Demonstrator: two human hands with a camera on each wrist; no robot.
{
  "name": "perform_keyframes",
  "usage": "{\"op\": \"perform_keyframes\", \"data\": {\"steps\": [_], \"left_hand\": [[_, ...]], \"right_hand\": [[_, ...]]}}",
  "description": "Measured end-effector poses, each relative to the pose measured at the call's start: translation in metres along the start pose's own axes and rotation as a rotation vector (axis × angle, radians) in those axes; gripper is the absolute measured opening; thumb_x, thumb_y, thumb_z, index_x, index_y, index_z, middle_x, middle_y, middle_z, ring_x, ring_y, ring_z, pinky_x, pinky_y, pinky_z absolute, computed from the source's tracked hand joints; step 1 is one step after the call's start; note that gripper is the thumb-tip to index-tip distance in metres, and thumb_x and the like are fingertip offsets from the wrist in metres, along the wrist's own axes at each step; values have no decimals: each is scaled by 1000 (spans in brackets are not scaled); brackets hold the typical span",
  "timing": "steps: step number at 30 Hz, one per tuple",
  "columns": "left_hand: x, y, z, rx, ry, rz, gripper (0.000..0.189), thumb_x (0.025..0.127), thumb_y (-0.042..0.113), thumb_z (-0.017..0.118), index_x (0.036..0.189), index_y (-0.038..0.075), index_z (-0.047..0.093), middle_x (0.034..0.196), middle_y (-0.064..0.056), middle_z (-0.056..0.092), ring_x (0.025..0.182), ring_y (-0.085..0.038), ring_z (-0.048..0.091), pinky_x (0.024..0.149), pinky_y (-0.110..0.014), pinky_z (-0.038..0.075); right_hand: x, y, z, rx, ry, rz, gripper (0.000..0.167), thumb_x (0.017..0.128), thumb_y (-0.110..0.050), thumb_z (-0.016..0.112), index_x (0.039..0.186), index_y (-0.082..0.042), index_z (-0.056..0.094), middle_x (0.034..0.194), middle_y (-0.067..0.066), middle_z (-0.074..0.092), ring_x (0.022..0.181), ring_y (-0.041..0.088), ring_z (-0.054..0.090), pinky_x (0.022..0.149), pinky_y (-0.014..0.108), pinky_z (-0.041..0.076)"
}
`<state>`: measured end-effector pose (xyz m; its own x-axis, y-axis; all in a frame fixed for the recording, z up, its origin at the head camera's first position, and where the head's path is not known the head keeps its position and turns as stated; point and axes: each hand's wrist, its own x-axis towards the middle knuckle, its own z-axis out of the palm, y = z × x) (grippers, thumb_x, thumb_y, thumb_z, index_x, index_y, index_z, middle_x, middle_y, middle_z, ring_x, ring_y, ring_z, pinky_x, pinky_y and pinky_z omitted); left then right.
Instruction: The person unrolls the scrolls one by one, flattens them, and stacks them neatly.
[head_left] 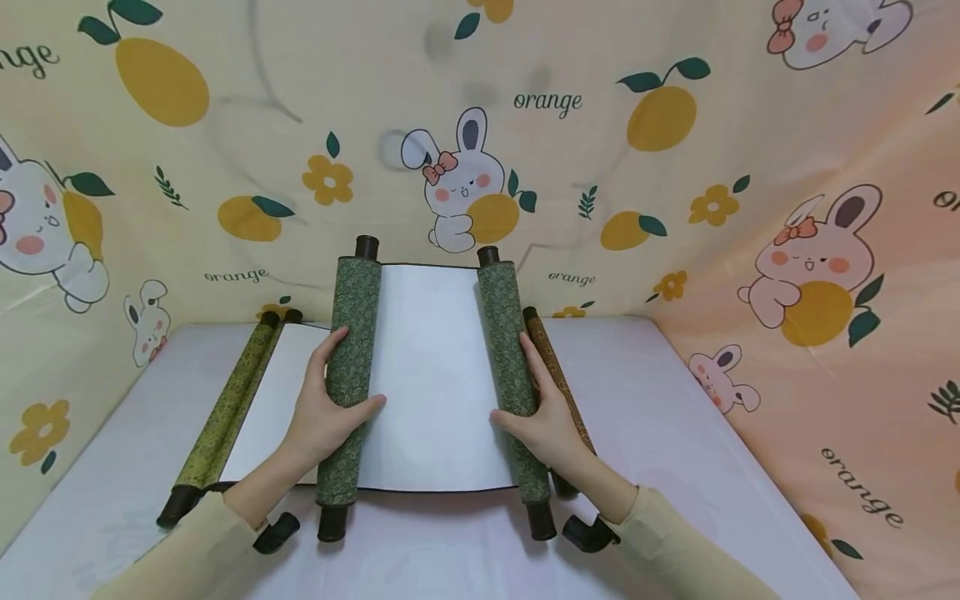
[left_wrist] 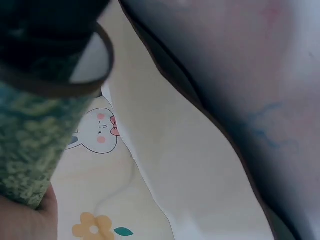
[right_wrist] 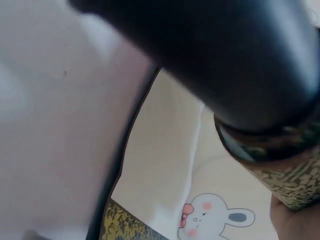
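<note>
A scroll with dark green patterned rolls is held up in front of me, its white sheet (head_left: 435, 375) spread between them. My left hand (head_left: 326, 412) grips the left green roll (head_left: 355, 317), thumb across the front and fingers behind. On the other side, my right hand (head_left: 543, 417) holds the right green roll (head_left: 498, 317) in the same way. Black knobs cap both rolls. The left wrist view has the green roll (left_wrist: 35, 145) close up, with part of the hand below it. A black knob (right_wrist: 225, 55) fills much of the right wrist view.
Behind the held scroll, a yellow-green roll (head_left: 228, 400) lies slantwise on the white table (head_left: 660, 492), a white sheet (head_left: 273, 400) beside it. A brown patterned roll (head_left: 558, 367) lies at right, partly hidden by my right hand. A cloth printed with rabbits and oranges (head_left: 660, 117) hangs behind.
</note>
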<state>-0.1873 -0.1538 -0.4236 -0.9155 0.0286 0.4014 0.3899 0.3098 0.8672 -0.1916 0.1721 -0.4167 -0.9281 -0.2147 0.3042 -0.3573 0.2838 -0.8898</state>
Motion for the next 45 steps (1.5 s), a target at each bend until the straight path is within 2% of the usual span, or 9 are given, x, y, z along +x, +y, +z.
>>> {"op": "perform_keyframes", "data": {"steps": [10,17,21,24,28,32,36,41,45], "left_hand": [[-3,1,-11,58,36,71,93,89,-9,69,165,20,23,167,-17,22,150,-41,27,110,-67,31],[-4,-7,-21,53,52,81,95,89,-9,69,165,21,21,167,-17,21,148,-42,28,106,-66,32],[-3,-7,-28,127,54,141,98,86,-10,73,165,19,24,166,-16,25,127,-31,47,97,-45,43],[0,-6,-33,183,70,220,98,82,-13,76,164,15,29,162,-17,32,108,-15,50,86,-23,42],[2,-6,-40,198,90,295,97,79,-17,74,162,11,34,155,-20,40,108,-4,49,84,-11,41],[0,-5,-43,189,81,278,91,83,-18,63,163,15,34,157,-19,41,118,-12,49,88,-15,39],[-2,-6,-44,157,43,216,83,88,-15,52,163,19,37,156,-22,36,133,-31,40,101,-41,34],[-3,-7,-44,149,33,194,78,90,-12,50,162,18,40,150,-28,33,132,-44,37,95,-65,30],[-5,-8,-42,210,68,200,77,90,-5,71,159,14,43,147,-31,35,131,-48,39,98,-69,33]], "right_hand": [[-2,3,-9,16,33,-8,108,84,6,72,164,-48,22,149,14,39,121,34,50,90,46,49],[-1,4,-12,89,43,-33,101,91,7,67,168,-34,15,174,3,14,152,40,26,116,61,32],[-1,4,-15,119,36,-42,100,93,8,63,168,-35,13,174,2,12,153,38,25,117,59,32],[-2,3,-18,81,45,-57,99,93,8,62,168,-34,11,174,6,12,155,35,22,119,58,28],[-3,4,-22,38,60,-75,97,93,9,60,168,-31,14,173,6,17,152,31,27,115,58,32],[-3,4,-25,52,56,-72,91,93,12,54,167,-32,23,172,-3,19,155,23,22,116,39,34],[-3,6,-25,52,53,-74,87,92,14,50,164,-32,33,168,-3,29,155,20,23,113,22,31],[-3,6,-23,45,43,-74,85,92,9,62,164,-29,36,164,6,34,152,28,28,117,46,31],[-4,7,-21,25,29,-40,95,86,0,81,163,-31,35,160,9,36,147,34,33,114,61,30]]}}
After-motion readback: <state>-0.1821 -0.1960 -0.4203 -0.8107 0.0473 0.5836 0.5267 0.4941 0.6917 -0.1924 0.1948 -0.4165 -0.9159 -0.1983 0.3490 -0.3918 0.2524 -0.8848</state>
